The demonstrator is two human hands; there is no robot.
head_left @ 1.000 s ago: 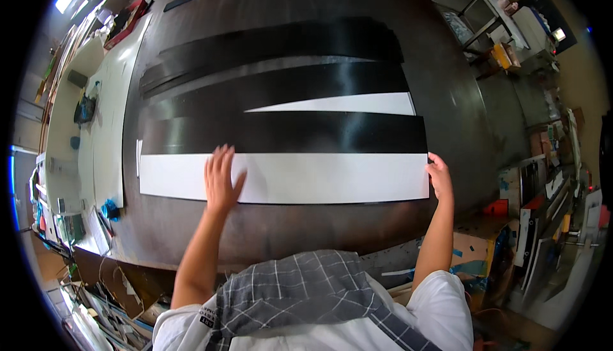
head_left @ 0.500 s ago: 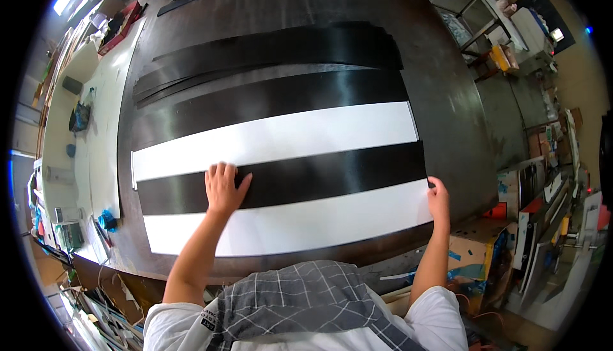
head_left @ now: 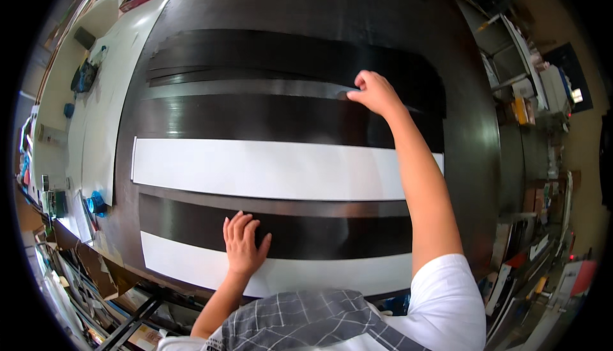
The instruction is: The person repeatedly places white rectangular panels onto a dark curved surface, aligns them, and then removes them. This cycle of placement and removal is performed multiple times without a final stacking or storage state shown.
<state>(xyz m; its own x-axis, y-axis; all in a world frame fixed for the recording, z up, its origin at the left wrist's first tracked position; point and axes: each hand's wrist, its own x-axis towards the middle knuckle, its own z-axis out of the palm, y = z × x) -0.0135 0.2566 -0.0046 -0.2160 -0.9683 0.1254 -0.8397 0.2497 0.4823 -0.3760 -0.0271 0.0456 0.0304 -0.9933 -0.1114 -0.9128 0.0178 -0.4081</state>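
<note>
Dk tbl | L hand splayed on blk strip | R hand by far strips, grip unclear

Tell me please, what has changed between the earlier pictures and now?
The right hand has released the right end of the near black-and-white strip and moved away from the person, toward the far black strips. That strip has slid toward the person, opening a gap before the white strip beyond it. The left hand still lies on the near strip.
</note>
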